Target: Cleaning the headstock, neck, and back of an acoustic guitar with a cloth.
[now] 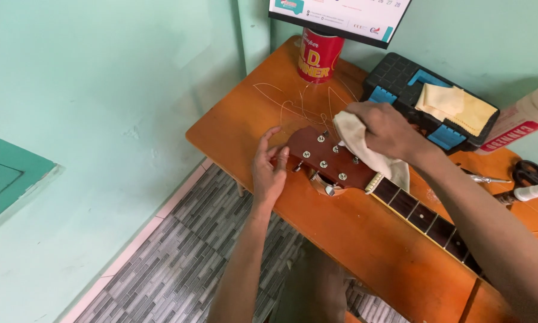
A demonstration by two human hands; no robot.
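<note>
The right hand (384, 128) is closed on a pale cloth (364, 152), pressing it onto the reddish-brown guitar headstock (326, 161), which lies on the orange table (352, 233). The left hand (269, 170) pinches a tuning peg at the headstock's edge. The neck (424, 218) disappears beneath the right forearm. Loose strings (293, 104) are barely visible. A red can (318, 55) stands behind, its top cut off.

headstock (326, 161) on table (370, 239), can (318, 55) behind

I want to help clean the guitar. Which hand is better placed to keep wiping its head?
Probably the right hand: it already presses the pale cloth onto the guitar headstock. The left hand has no cloth; its fingers sit at the headstock's edge by the tuning pegs.
</note>
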